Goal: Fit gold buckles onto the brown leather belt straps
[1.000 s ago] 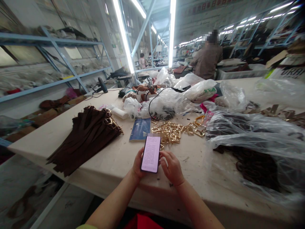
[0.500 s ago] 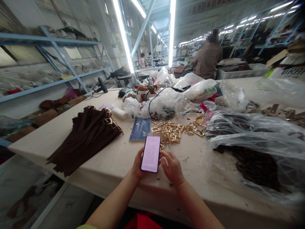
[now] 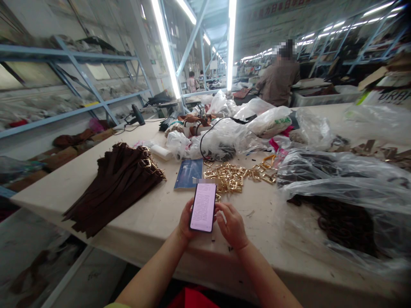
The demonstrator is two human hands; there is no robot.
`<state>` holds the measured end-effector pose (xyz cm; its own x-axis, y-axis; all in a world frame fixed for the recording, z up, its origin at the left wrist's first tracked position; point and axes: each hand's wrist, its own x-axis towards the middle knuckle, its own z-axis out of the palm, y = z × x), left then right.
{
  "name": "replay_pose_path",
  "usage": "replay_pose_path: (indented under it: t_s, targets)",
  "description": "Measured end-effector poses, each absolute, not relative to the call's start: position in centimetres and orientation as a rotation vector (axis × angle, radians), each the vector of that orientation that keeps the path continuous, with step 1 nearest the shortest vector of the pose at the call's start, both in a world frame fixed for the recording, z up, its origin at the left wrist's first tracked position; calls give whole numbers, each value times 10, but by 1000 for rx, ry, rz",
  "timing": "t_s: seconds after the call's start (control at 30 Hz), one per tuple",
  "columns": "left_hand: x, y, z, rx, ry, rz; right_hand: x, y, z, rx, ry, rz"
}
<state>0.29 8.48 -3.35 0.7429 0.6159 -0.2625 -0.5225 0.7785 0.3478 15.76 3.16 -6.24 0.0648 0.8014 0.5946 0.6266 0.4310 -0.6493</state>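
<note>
A smartphone [image 3: 203,207] with a lit, text-filled screen is held upright over the near side of the table. My left hand [image 3: 185,220] is closed round its left edge, most of the fingers hidden behind it. At the right edge, the bent fingers of my right hand [image 3: 231,224] grip the phone's side. Just beyond it lie a blue booklet [image 3: 188,173] and a heap of gold metal buckles [image 3: 229,175]. To the left is a fanned stack of dark brown straps [image 3: 111,186] with gold buckles at their far ends.
Clear plastic bags [image 3: 346,205] with dark brown pieces cover the right side of the pale table [image 3: 154,214]. Filled bags [image 3: 224,132] and a black cable are piled at the back. Blue shelving [image 3: 73,57] stands left. A person [image 3: 278,79] is in the background.
</note>
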Motion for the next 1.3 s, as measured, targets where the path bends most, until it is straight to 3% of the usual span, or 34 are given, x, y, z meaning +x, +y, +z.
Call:
replay_pose_path:
  t_s: [1.3]
  targets:
    - [1, 86, -40, 273, 352, 621, 158, 31, -61, -1284, -1630, 218]
